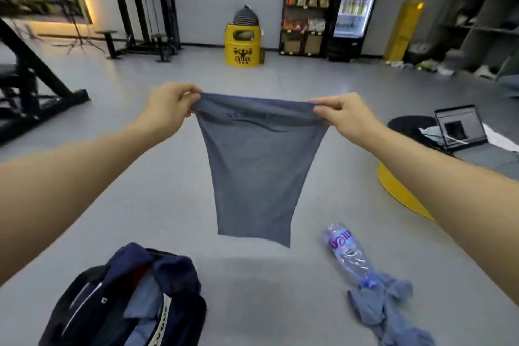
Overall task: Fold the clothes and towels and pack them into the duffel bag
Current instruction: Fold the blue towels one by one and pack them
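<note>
1. The left hand and the right hand each pinch a top corner of the grey-blue towel, hanging mid-frame above the floor.
2. The open duffel bag lies lower left.
3. Risk: one loose pinch could drop a corner.

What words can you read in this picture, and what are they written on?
"ESS", turned round, on the blue-grey cloth; the rest is blurred.
Water bottle: purple letters, not readable.
Duffel bag strap: black letters, cut off.
Yellow bin: black print, too blurred.
Shelf packets and fridge bottles: too small.
</note>
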